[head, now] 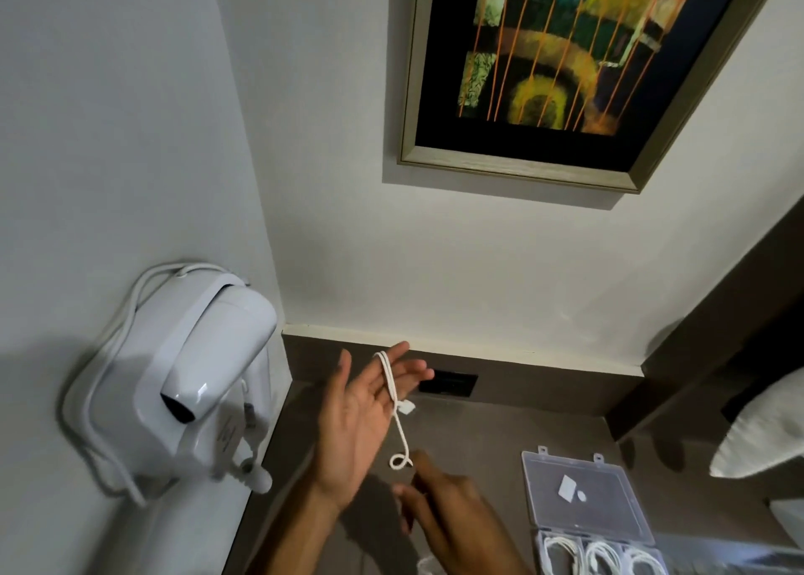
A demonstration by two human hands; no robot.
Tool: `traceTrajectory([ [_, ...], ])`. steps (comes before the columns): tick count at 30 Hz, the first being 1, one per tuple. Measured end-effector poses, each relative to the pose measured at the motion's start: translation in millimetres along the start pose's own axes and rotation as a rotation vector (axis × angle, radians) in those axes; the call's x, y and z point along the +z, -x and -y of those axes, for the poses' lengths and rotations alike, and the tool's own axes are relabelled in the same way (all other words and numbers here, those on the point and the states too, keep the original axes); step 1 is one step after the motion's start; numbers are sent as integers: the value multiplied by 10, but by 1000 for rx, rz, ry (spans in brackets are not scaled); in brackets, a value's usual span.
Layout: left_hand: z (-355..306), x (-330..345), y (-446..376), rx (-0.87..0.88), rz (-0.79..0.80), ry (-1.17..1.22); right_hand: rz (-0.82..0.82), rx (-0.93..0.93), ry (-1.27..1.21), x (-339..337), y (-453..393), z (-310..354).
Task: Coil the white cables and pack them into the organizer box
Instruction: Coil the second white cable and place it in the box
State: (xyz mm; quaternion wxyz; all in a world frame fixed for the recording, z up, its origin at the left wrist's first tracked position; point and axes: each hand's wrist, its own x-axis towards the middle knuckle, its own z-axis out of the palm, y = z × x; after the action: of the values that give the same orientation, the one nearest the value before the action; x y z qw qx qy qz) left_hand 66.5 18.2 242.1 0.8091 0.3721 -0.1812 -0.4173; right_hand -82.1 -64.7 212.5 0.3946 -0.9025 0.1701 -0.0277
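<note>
Right hand (448,513) pinches white cable (398,413) looped over splayed left hand (365,418).

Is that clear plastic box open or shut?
Open. The box's clear lid is swung back flat on the counter, and coiled white cables show uncovered in its compartments.

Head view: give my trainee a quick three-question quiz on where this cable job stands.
1. True or false: the organizer box has its lid shut.
2. Which hand has the white cable looped over its fingers?
A. left hand
B. right hand
C. neither
3. Fill in: the box compartments at the bottom edge already hold coiled ____ cables.

Key:
1. False; the clear lid lies open.
2. A; loops sit on the raised left hand's fingers, the cable's tail runs down to the right hand's fingertips.
3. white
</note>
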Motion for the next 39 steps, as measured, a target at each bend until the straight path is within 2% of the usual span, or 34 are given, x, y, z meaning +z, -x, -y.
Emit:
traceTrajectory([
  [3, 115, -102, -69, 53, -86, -277, -72, -25, 296, -256, 101, 63],
  [5, 174, -136, -102, 80, -137, -452, -133, -91, 381, -412, 158, 89],
  [10, 62, -148, -163, 138, -161, -384, -140, -160, 453, -664, 277, 200],
  [13, 28, -80, -196, 91, -163, -537, -221, -186, 467, -838, 298, 271],
  [16, 80, -28, -84, -18, -48, -740, -385, -308, 503, -1105, 208, 285],
  [20, 63, 158, 91, -254, 242, -587, -402, -389, 340, -1416, -100, 212],
  [22, 19, 245, 141, -263, 391, -440, -344, -355, 101, -1414, -312, 59],
  [24, -23, 281, 159, -248, 462, -260, -237, -251, -240, -1255, -482, -121],
  [26, -76, 298, 160, -219, 480, -65, -167, -171, -456, -938, -521, -234],
  [28, -134, 321, 142, -167, 401, 93, -128, -87, -554, -550, -459, -276],
  [30, -161, 312, 112, -102, 308, 148, -61, 3, -585, -213, -352, -212],
  [32, -144, 255, 52, -11, 162, 31, 29, 41, -598, 23, -248, -110],
  [35, -88, 101, -68, 104, -54, -410, 21, 82, -471, 112, -98, 31],
  [39, 97, -61, 1, 161, -99, -955, -117, 54, -83, -189, 59, 155],
])
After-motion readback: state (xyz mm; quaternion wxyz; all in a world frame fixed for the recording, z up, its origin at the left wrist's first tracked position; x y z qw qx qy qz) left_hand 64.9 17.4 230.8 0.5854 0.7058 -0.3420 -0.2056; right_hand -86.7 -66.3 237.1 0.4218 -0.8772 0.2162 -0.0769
